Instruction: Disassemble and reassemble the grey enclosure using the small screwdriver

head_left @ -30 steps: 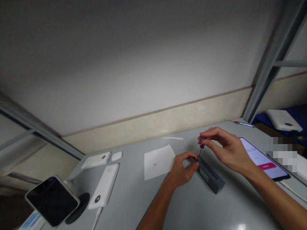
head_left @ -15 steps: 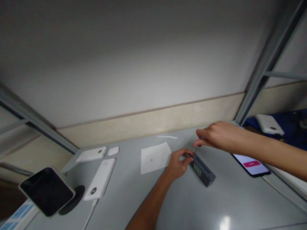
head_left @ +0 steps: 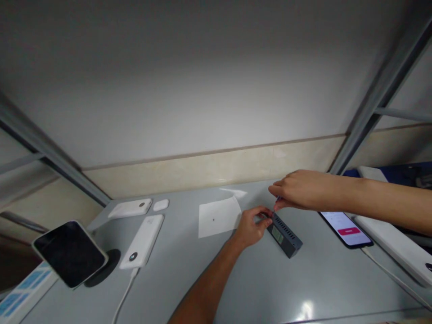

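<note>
A dark grey oblong box (head_left: pixel 285 235) lies slantwise on the grey table, with a row of slots on top and a small greenish display on its side. My left hand (head_left: pixel 251 227) is closed on the box's far end, thumb and fingertips pinching the corner. Just above that end, my right hand (head_left: pixel 292 191) is closed around a thin tool (head_left: pixel 278 198) that looks like a small screwdriver. Its lower end meets the box near my left fingertips; the rest is mostly hidden by my fingers.
White paper (head_left: pixel 218 218) with a dark speck lies left of my left hand. A lit phone (head_left: pixel 347 229) with a cable is under my right forearm. At left are white power banks (head_left: pixel 143 243), a small white case (head_left: pixel 161 205) and a phone on a stand (head_left: pixel 70 254).
My right hand has turned slightly and come lower, closer to the box's end. My left hand keeps its hold on the box. The view has shifted a little.
</note>
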A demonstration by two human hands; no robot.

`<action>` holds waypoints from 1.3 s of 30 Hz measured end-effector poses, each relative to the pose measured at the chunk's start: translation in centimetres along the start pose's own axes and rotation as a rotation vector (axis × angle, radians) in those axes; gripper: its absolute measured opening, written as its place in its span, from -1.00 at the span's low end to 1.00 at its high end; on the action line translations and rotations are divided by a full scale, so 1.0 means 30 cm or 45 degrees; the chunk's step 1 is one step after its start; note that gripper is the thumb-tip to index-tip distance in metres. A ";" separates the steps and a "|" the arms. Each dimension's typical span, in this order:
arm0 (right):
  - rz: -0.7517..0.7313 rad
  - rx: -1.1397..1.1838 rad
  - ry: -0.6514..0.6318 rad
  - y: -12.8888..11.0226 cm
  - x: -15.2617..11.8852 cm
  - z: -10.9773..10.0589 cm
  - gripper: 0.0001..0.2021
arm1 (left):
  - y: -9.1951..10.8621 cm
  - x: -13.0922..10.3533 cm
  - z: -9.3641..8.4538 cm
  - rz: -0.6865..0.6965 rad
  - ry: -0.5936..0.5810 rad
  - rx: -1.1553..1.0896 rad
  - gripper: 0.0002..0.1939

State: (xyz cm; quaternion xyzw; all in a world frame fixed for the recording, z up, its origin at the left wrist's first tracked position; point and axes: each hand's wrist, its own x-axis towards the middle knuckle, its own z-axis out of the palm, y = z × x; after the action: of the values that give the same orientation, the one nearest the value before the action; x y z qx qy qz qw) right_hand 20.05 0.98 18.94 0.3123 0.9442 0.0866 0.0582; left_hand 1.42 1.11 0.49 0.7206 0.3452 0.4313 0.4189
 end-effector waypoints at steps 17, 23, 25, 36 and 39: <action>0.094 -0.008 -0.146 0.012 0.010 -0.028 -0.71 | -0.001 0.002 -0.003 0.002 -0.001 0.023 -0.83; 0.050 -0.019 -0.136 -0.043 0.008 -0.056 -0.78 | 0.005 0.005 -0.005 -0.022 -0.017 0.014 -0.79; 0.048 0.056 -0.173 -0.037 0.003 -0.060 -0.83 | 0.007 0.004 -0.006 -0.034 -0.026 0.008 -0.77; 0.089 -0.005 -0.348 0.014 0.027 -0.059 -0.66 | 0.001 0.005 -0.002 -0.020 -0.021 0.005 -0.78; 0.101 -0.061 -0.418 0.002 0.032 -0.069 -0.59 | 0.004 0.004 -0.002 -0.016 -0.020 0.019 -0.78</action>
State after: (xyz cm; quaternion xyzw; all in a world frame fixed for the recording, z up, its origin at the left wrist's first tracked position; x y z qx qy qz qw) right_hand 18.99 1.34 20.92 0.3578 0.9066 0.0590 0.2157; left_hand 1.41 1.17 0.66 0.7249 0.3498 0.4204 0.4188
